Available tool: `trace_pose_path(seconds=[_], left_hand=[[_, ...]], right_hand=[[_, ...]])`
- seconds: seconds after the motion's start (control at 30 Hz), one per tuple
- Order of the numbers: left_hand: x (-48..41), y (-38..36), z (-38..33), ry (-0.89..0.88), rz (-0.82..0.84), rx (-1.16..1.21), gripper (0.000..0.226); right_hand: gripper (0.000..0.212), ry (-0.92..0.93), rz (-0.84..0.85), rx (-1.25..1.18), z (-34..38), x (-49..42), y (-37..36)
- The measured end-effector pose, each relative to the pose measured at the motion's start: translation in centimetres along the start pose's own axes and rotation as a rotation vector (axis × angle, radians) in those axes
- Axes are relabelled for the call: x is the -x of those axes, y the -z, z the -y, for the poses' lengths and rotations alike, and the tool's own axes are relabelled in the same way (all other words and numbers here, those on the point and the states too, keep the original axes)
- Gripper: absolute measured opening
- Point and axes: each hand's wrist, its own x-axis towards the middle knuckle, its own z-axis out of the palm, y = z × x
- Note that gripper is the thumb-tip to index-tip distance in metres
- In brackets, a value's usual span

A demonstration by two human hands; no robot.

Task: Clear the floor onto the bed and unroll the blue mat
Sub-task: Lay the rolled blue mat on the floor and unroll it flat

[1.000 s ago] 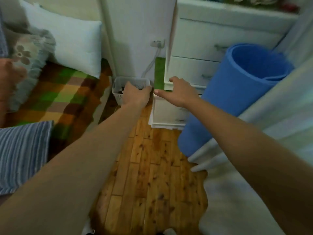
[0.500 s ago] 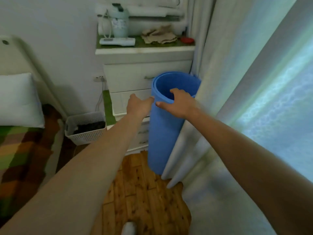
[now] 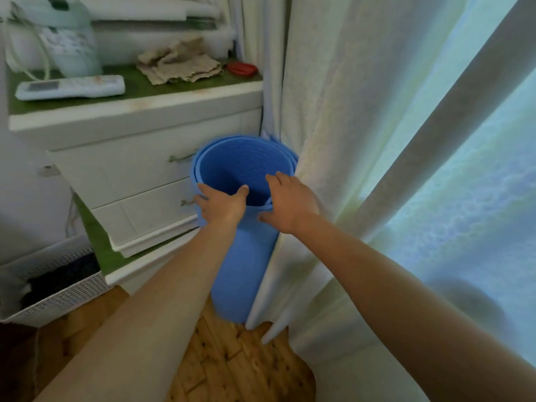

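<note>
The blue mat (image 3: 243, 265) stands rolled up and upright on the wooden floor, wedged between a white drawer unit and a pale curtain. My left hand (image 3: 222, 206) clasps the near left of its top rim, thumb hooked inside the roll. My right hand (image 3: 290, 203) holds the near right of the rim, fingers lying over the edge and thumb outside. The bed is out of view.
The white drawer unit (image 3: 139, 175) fills the left, with a remote (image 3: 69, 87), a crumpled cloth (image 3: 179, 65) and a red lid (image 3: 242, 68) on top. A white mesh basket (image 3: 55, 288) sits on the floor at lower left. The curtain (image 3: 333, 140) hangs against the mat's right side. Wooden floor (image 3: 232, 367) shows below.
My view swung from the bed side and basket toward the mat and came closer. Both hands left the basket area and closed on the mat's top rim.
</note>
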Motion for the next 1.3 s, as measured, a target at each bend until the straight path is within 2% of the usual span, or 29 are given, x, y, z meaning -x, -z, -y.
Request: trace_pose_path(seconds=[0.17,0.3,0.47,0.57,0.67,0.77,0.83,0.9,0.97,1.07,1.13,1.2,1.3], left_hand=[[-2.3,0.7,0.8,0.07,0.008,0.047,0.096],[-2.1,1.7,1.9,0.035,0.054,0.044,0.094],[-1.5,4.8,3.4,0.015,-0.026,0.062,0.089],[-0.5,7.2,5.5,-0.019,-0.072,0.045,0.085],[1.3,9.3,7.8,-0.051,-0.154,0.058,0.082],[3.5,11.9,10.8,-0.029,-0.252,0.073,0.081],[5.4,13.8,13.2,0.0,-0.316,0.057,0.08],[7.6,15.7,15.6,0.034,-0.41,-0.088,0.075],[10.6,17.2,17.8,0.063,-0.523,-0.333,0.07],[13.7,19.1,20.3,-0.071,-0.622,-0.536,0.055],[14.7,20.5,20.6,-0.16,-0.591,-0.493,0.04],[15.8,22.0,20.2,-0.136,-0.505,-0.365,0.035],[16.4,23.7,19.9,-0.055,-0.337,-0.224,0.055]], right_hand=[[0.072,0.11,-0.085,0.255,1.1,-1.5,-1.4],[0.066,0.238,0.01,0.458,1.3,-2.3,-1.7],[0.067,0.151,0.114,0.487,-1.5,-2.8,0.2],[0.066,0.194,0.129,0.448,-1.6,-2.3,0.8],[0.063,0.348,0.085,0.491,0.5,-1.6,0.7],[0.067,0.572,0.102,0.569,3.7,0.0,0.0],[0.061,0.695,0.077,0.59,5.9,1.7,-0.6],[0.054,0.793,0.052,0.584,8.3,3.6,-1.3],[0.051,0.888,0.042,0.552,11.1,6.0,-2.2],[0.05,1.002,-0.002,0.468,15.6,9.6,-4.1],[0.051,1.062,-0.015,0.433,18.1,12.0,-6.1],[0.049,1.169,-0.061,0.398,21.2,15.1,-8.3],[0.044,1.292,-0.091,0.421,25.5,19.4,-11.5]])
